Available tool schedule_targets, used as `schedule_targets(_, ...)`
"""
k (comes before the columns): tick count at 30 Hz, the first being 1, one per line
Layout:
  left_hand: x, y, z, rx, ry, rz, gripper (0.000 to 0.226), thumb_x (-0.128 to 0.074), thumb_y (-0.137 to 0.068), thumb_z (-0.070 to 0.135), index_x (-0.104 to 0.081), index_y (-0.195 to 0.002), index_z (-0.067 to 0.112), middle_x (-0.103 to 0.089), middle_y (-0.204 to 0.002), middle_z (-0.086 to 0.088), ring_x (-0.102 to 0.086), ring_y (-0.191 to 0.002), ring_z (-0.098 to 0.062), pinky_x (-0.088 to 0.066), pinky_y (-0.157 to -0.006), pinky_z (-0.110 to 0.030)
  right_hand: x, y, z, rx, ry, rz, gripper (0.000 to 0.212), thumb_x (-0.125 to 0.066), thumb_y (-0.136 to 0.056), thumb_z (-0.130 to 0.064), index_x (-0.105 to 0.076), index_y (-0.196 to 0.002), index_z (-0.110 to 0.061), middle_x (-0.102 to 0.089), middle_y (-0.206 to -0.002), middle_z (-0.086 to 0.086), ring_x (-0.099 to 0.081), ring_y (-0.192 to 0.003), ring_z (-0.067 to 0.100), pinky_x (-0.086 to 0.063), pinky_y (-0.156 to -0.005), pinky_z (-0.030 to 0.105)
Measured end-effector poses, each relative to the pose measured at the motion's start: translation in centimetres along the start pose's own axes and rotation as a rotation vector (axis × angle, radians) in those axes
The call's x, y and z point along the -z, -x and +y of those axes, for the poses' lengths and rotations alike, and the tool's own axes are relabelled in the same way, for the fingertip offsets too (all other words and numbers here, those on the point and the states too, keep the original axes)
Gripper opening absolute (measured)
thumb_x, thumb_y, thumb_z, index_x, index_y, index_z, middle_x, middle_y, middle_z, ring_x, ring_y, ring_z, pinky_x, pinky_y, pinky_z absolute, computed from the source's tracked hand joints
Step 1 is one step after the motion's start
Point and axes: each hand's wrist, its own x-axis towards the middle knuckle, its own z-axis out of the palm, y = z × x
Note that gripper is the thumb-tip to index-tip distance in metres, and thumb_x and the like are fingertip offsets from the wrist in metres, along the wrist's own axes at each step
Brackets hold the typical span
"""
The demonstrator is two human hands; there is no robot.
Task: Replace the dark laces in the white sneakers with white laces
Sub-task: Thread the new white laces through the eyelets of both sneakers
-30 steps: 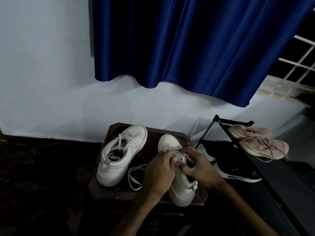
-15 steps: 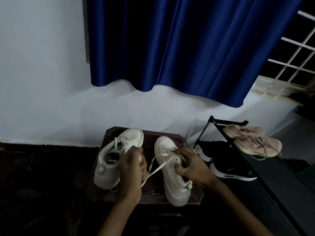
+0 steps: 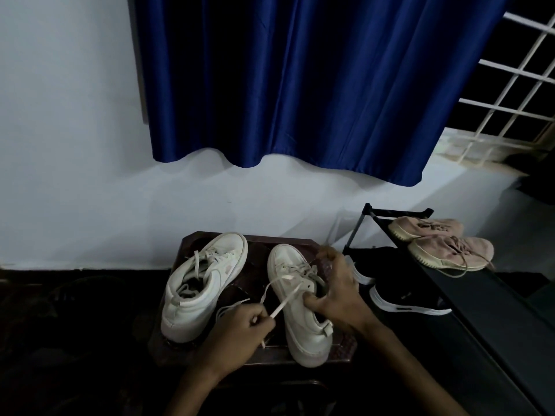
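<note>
Nearest the camera, the left hand (image 3: 240,331) has dropped back toward the person. A second ago it was bunched with the other hand over the tongue. Now its fingers (image 3: 260,318) are curled tight, and they pinch the flat white lace (image 3: 285,304) near its tip. The lace runs in a straight, taut line up to the eyelets, so a length has just been drawn through. That looks like one crossing tightened, with the lacing of this shoe well along.

Just beyond, the right hand (image 3: 333,291) has shifted from the tongue to the collar of the right-side white leather high-top sneaker (image 3: 303,325). The thumb presses the near edge of the opening and the fingers wrap over the far side, bracing the shoe against the pull. A pale streak above the knuckles may be the other lace end, but it is too blurred to tell.

To the left, apart from both hands, stands the matching white high-top sneaker (image 3: 207,280), which already carries a pale lace. No dark lace shows in either shoe. Both shoes sit on the small dark brown wooden counter (image 3: 258,250).

Further right a black metal shoe rack (image 3: 486,313) holds a pair of pink knit trainers (image 3: 450,250), with black trainers with white soles (image 3: 405,298) beside it. Behind hang a deep blue satin curtain (image 3: 300,85) and a white window grille (image 3: 522,85).
</note>
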Motion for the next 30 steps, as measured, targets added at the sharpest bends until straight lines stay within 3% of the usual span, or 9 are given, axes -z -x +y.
schedule_targets(5,1.1,1.5,1.7,0.015,0.535,0.130,0.025,-0.062,-0.089,0.025,-0.058,-0.066,0.015,-0.036,-0.059,-0.003,-0.030,-0.051,-0.008,-0.025,-0.047,-0.018,-0.5,0.3,0.2,-0.055,-0.001,0.090,0.064,-0.071,-0.062,-0.048,-0.035,-0.113,-0.033,-0.038,-0.107,-0.013,-0.040,-0.108,0.010,-0.037,-0.102,0.045)
schedule_targets(8,1.7,1.4,5.0,-0.077,0.764,0.278,0.018,-0.063,-0.077,0.034,-0.057,-0.063,0.024,-0.041,-0.065,0.001,-0.035,-0.055,-0.004,-0.029,-0.053,-0.020,-0.4,0.7,0.2,-0.047,0.061,0.209,0.062,-0.079,-0.065,-0.054,-0.035,-0.101,-0.030,-0.037,-0.100,-0.012,-0.035,-0.099,0.008,-0.034,-0.094,0.037)
schedule_targets(11,3.9,1.6,6.8,-0.137,1.321,0.349,0.010,-0.059,-0.074,0.027,-0.064,-0.066,0.026,-0.059,-0.079,0.005,-0.053,-0.073,-0.007,-0.036,-0.068,-0.027,-0.4,1.0,0.0,-0.092,0.064,0.224,0.062,-0.077,-0.065,-0.062,-0.034,-0.095,-0.030,-0.039,-0.098,-0.012,-0.036,-0.099,0.010,-0.033,-0.091,0.037)
schedule_targets(15,9.3,2.7,6.3,-0.466,1.720,-0.038,0.024,-0.031,-0.100,0.025,-0.048,-0.088,0.013,-0.048,-0.076,-0.007,-0.046,-0.078,-0.023,-0.032,-0.080,-0.035,-0.3,1.1,-0.3,-0.177,0.053,0.197,0.066,-0.074,-0.063,-0.067,-0.034,-0.097,-0.028,-0.040,-0.099,-0.011,-0.041,-0.102,0.012,-0.035,-0.094,0.042)
schedule_targets(18,9.9,2.9,6.2,-0.348,1.367,0.031,0.020,-0.039,-0.095,0.029,-0.042,-0.081,0.016,-0.033,-0.059,-0.001,-0.030,-0.054,-0.016,-0.029,-0.059,-0.032,-0.2,1.2,-0.4,-0.188,0.030,0.179,0.063,-0.076,-0.064,-0.065,-0.033,-0.095,-0.030,-0.040,-0.098,-0.012,-0.044,-0.101,0.013,-0.037,-0.094,0.042)
schedule_targets(20,6.6,2.4,5.9,-0.094,0.762,0.235,0.026,-0.066,-0.082,0.035,-0.050,-0.073,0.017,-0.036,-0.049,0.008,-0.030,-0.043,-0.008,-0.028,-0.043,-0.023,-0.2,1.2,-0.4,-0.193,0.012,0.173,0.062,-0.076,-0.064,-0.064,-0.033,-0.094,-0.031,-0.043,-0.099,-0.011,-0.046,-0.101,0.013,-0.037,-0.093,0.042)
schedule_targets(23,1.5,0.9,6.1,-0.075,0.056,0.286,0.030,-0.063,-0.088,0.046,-0.048,-0.082,0.021,-0.052,-0.052,0.010,-0.043,-0.046,-0.003,-0.035,-0.050,-0.026,-0.4,1.1,-0.2,-0.190,-0.015,0.156,0.060,-0.074,-0.063,-0.068,-0.033,-0.089,-0.033,-0.046,-0.097,-0.012,-0.049,-0.098,0.012,-0.038,-0.091,0.041)
schedule_targets(26,-1.2,-1.1,5.0,-0.077,-0.260,0.285,0.030,-0.053,-0.092,0.054,-0.041,-0.088,0.026,-0.061,-0.070,0.005,-0.061,-0.068,-0.013,-0.035,-0.057,-0.030,-0.7,1.1,0.2,-0.163,-0.025,0.157,0.052,-0.062,-0.067,-0.075,-0.037,-0.086,-0.033,-0.050,-0.089,-0.013,-0.052,-0.091,0.010,-0.042,-0.087,0.043)
schedule_targets(30,-3.3,-2.0,3.9,-0.114,-0.386,0.277,0.032,-0.045,-0.096,0.054,-0.047,-0.107,0.024,-0.070,-0.096,0.001,-0.066,-0.092,-0.020,-0.042,-0.067,-0.032,-0.9,1.3,0.5,-0.135,0.013,0.154,0.027,-0.045,-0.093,-0.056,-0.040,-0.087,-0.030,-0.051,-0.090,-0.012,-0.053,-0.093,0.011,-0.039,-0.092,0.049)
